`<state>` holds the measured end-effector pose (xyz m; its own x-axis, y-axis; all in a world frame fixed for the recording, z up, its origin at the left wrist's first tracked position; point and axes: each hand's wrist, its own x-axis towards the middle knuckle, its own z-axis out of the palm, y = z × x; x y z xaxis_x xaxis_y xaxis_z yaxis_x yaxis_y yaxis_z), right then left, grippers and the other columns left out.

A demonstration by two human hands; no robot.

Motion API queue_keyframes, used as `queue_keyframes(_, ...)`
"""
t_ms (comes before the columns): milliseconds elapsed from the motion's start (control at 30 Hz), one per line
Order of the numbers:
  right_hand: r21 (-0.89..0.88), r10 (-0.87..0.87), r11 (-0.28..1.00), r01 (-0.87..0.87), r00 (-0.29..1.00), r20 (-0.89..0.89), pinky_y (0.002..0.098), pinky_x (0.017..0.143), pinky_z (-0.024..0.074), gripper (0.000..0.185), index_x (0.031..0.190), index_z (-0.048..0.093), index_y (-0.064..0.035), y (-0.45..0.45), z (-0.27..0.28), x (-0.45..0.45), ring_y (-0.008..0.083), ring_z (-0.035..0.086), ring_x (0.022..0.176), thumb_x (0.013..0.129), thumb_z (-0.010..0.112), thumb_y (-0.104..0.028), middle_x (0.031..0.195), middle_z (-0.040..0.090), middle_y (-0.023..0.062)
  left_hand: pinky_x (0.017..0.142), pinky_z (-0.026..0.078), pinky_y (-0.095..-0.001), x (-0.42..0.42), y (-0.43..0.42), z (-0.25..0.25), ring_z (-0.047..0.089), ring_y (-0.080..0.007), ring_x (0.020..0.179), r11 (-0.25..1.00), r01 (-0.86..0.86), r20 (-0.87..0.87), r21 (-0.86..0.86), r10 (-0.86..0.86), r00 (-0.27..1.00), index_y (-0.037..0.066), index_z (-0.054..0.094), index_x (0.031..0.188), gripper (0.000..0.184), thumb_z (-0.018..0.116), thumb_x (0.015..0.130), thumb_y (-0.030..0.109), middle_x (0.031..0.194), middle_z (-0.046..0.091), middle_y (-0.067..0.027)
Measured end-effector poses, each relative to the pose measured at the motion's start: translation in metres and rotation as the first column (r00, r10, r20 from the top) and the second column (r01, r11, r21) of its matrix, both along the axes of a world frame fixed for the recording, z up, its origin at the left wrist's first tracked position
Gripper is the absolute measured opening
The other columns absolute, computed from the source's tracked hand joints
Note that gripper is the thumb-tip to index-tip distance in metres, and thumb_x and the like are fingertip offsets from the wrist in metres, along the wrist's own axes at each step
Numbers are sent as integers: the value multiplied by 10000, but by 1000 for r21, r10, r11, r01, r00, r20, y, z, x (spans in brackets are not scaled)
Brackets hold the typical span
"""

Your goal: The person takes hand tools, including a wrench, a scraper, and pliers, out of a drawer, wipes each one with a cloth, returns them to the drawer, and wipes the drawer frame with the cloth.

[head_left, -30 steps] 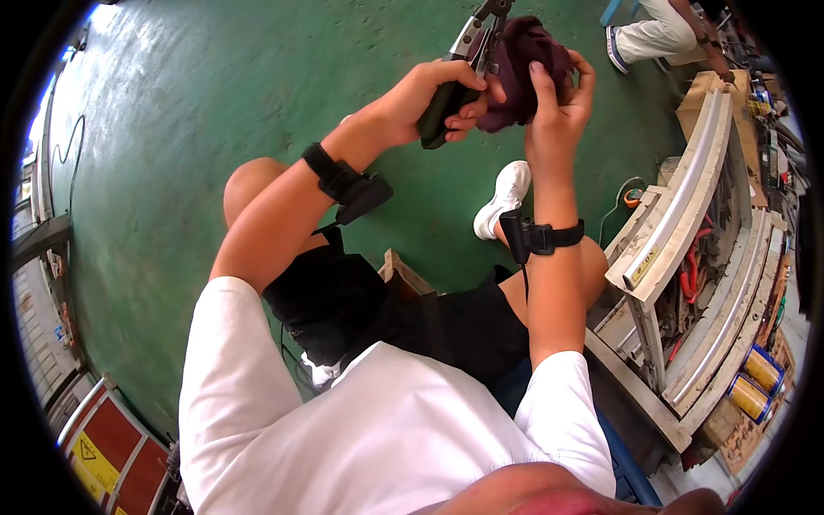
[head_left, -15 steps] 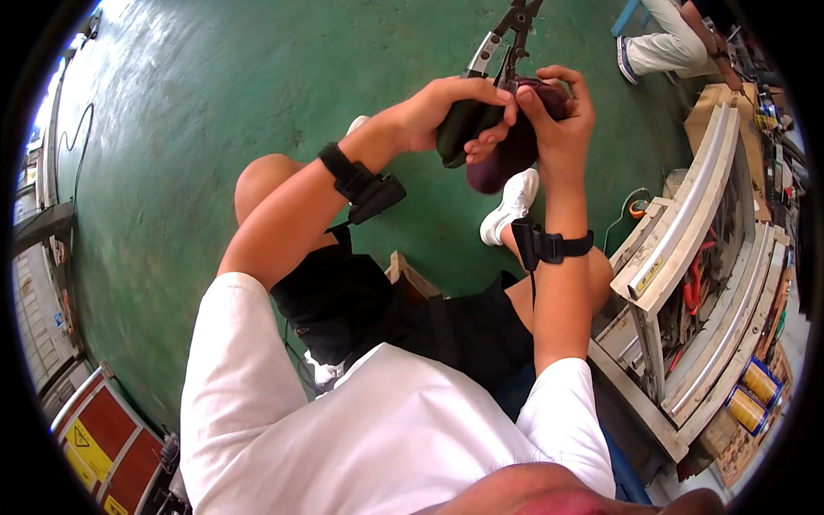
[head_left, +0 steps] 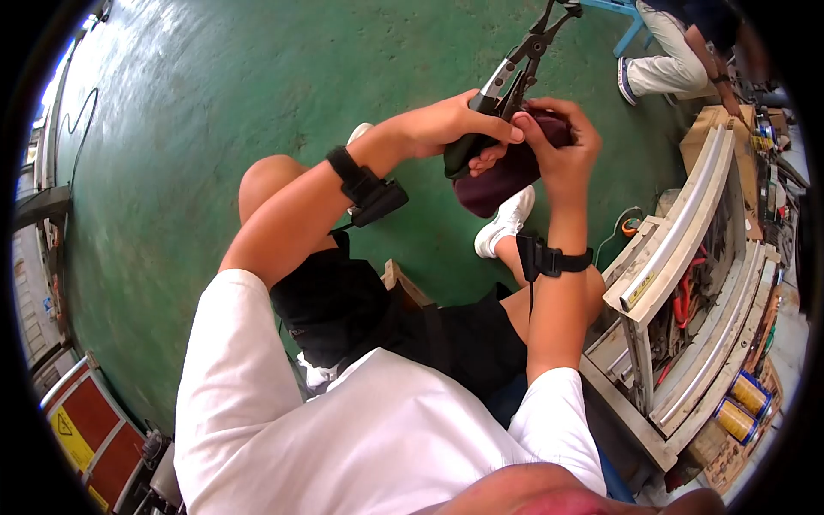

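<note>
My left hand (head_left: pixel 489 133) is closed round the dark handles of a metal hand tool (head_left: pixel 518 70), whose jointed head points up and to the right. My right hand (head_left: pixel 562 146) pinches a dark maroon cloth (head_left: pixel 498 184) near the tool's lower jaws, with thumb and fingertips close to my left thumb. Below both hands the cloth hangs in a rounded fold. The exact contact between tool and cloth is hidden by my fingers.
At the right stands a pale metal frame (head_left: pixel 678 219) with red-handled tools inside; two yellow-and-blue cans (head_left: pixel 736 421) lie below it. Another person's leg (head_left: pixel 674 70) is at the upper right, near a cardboard box (head_left: pixel 699 133). A red panel (head_left: pixel 99 412) stands lower left.
The tool, first beside the bunched cloth, has moved right and down with my left hand. The cloth now hangs lower, as a smoother fold, and my right hand has come down slightly.
</note>
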<state>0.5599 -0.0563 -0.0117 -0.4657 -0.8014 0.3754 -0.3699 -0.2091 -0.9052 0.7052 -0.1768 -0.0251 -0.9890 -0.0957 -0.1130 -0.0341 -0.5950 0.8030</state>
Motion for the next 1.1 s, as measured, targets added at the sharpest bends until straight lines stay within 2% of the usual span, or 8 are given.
queue_keyframes(200, -71, -98, 995, 73, 878, -468, 269, 622, 514, 193, 915, 715, -19, 1, -1, 3, 126, 658, 689, 776, 824, -97, 797, 710, 79, 515, 437, -312, 0, -3, -9, 520, -144, 521, 1000, -4, 65, -15, 5, 998, 32, 550, 842, 187, 643, 897, 185, 626, 540, -54)
queue_keyframes(400, 88, -102, 990, 113, 987, -124, 244, 672, 504, 170, 966, 671, -50, 4, -9, -8, 82, 609, 703, 844, 778, -103, 773, 660, 15, 692, 508, -343, 4, -4, -8, 602, -168, 750, 999, -21, -15, -32, 20, 1000, 36, 558, 1067, 242, 632, 867, 150, 840, 586, -79)
queue_keyframes(433, 8, -86, 996, 86, 982, 168, 243, 693, 502, 182, 1015, 634, -58, 2, -10, -8, 78, 598, 731, 878, 745, -104, 798, 645, 8, 692, 508, -343, 5, -4, -7, 602, -168, 750, 999, -18, -12, -27, 18, 1000, 36, 558, 1067, 242, 632, 867, 150, 840, 586, -79)
queue_keyframes(600, -233, 217, 969, -85, 746, 630, 279, 839, 503, 300, 1225, 470, -76, 4, -1, 3, 124, 607, 924, 964, 618, -68, 1059, 614, 69, 817, 517, -359, 1, -1, 4, 615, -188, 896, 949, -304, 11, 79, 304, 953, 38, 503, 1214, 395, 632, 865, 169, 927, 592, -65)
queue_keyframes(733, -135, 276, 961, -243, 779, 563, 329, 1061, 388, 429, 1401, 376, -53, -3, -2, 26, 200, 508, 1225, 1008, 525, -137, 1323, 514, 113, 893, 501, -383, -5, 4, 10, 627, -214, 942, 889, -381, 67, 255, 377, 924, 40, 570, 1217, 410, 621, 912, 309, 1065, 642, -74)
queue_keyframes(900, 29, 159, 987, -157, 986, -58, 320, 1073, 364, 458, 1434, 410, -26, -9, -18, 33, 209, 498, 1231, 1002, 511, -142, 1367, 472, 129, 915, 494, -353, -6, -2, 16, 635, -169, 951, 864, -382, 57, 329, 386, 921, 59, 589, 1155, 561, 508, 950, 575, 985, 666, -61)
queue_keyframes(1033, 109, 153, 981, -159, 986, 61, 305, 1015, 421, 430, 1395, 442, -23, -1, -11, 30, 193, 550, 1150, 978, 531, -79, 1305, 525, 124, 855, 469, -337, -10, -14, 6, 582, -171, 927, 904, -406, -38, 137, 414, 909, 66, 583, 1100, 612, 499, 922, 645, 972, 623, -59)
queue_keyframes(1100, 128, 156, 977, -172, 979, 130, 284, 946, 464, 391, 1331, 479, -15, 2, -13, 34, 163, 578, 1078, 946, 546, -13, 1235, 575, 106, 684, 446, -320, -15, -16, 1, 529, -165, 748, 759, -577, 46, 303, 593, 804, 2, 555, 1023, 486, 689, 868, 443, 821, 582, -52)
